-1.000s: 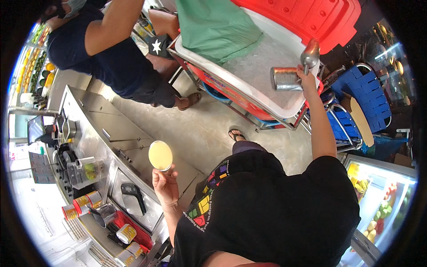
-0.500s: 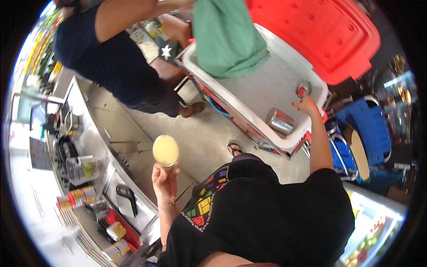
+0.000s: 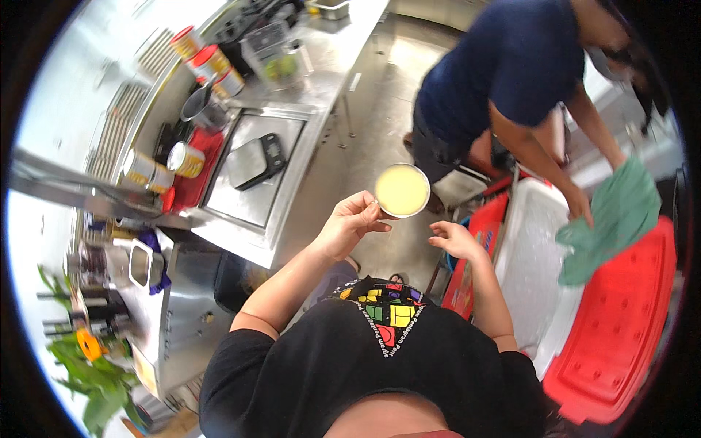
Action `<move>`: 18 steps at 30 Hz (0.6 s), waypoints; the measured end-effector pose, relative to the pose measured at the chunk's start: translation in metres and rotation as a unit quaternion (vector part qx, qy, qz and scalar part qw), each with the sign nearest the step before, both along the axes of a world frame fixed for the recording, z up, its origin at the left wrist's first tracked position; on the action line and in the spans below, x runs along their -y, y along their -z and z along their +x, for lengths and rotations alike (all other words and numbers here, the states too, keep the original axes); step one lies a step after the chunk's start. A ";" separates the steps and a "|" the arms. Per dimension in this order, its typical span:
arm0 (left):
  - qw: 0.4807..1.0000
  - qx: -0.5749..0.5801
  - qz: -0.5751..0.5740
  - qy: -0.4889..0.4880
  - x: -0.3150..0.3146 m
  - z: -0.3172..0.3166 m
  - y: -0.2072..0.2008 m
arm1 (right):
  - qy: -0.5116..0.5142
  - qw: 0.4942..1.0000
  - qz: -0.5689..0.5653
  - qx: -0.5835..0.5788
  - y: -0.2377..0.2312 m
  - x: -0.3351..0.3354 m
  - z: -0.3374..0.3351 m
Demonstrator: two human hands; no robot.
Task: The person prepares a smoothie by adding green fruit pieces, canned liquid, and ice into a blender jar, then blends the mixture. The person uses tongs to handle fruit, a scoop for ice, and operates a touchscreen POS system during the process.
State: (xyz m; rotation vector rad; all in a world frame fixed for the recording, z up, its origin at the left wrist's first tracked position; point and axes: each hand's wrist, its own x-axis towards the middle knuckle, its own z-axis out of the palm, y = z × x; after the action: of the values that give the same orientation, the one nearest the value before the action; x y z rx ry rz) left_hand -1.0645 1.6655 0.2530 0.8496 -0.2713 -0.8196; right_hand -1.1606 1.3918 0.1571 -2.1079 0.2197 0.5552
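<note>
My left hand (image 3: pixel 350 225) grips the side of a round cup of pale yellow liquid (image 3: pixel 402 190), held up in front of my chest. The cup's mouth faces up; most of its wall is hidden. To the right of the cup, my right hand (image 3: pixel 456 239) hangs in the air with its fingers apart, holding nothing. Beyond it stands a white cooler (image 3: pixel 527 219) with red outer sides. Its red lid (image 3: pixel 613 321) is swung open. A co-worker in a dark blue shirt (image 3: pixel 504 58) handles a green cloth sack (image 3: pixel 617 215) over the cooler.
On the left, a steel counter (image 3: pixel 310 139) carries a black kitchen scale (image 3: pixel 257 162), a red tray (image 3: pixel 202 164), several tins (image 3: pixel 210 62) and a clear bin with green fruit (image 3: pixel 277 62). A second steel bench (image 3: pixel 191 303) and leafy greens (image 3: pixel 98 387) are at lower left.
I have turned left, so the counter is nearer and the cooler is at my right. My right hand has come out of the cooler toward the cup. The co-worker's green sack has shifted over the cooler.
</note>
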 end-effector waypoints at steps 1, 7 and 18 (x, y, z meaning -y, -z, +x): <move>1.000 0.005 0.001 -0.014 -0.009 0.012 0.000 | -0.049 0.998 -0.028 -0.002 -0.001 -0.014 0.028; 0.994 0.035 0.035 -0.098 -0.084 0.092 -0.002 | -0.191 0.980 -0.057 0.011 -0.009 -0.094 0.180; 0.938 -0.002 0.065 -0.339 -0.204 0.176 0.005 | -0.218 0.902 0.154 0.339 -0.091 -0.287 0.481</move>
State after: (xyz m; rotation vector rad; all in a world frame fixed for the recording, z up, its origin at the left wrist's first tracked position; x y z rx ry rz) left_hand -0.8889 1.8695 0.2482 0.9827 0.0894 -0.1915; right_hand -0.6794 1.6785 0.2486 -1.9069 -0.7083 0.0636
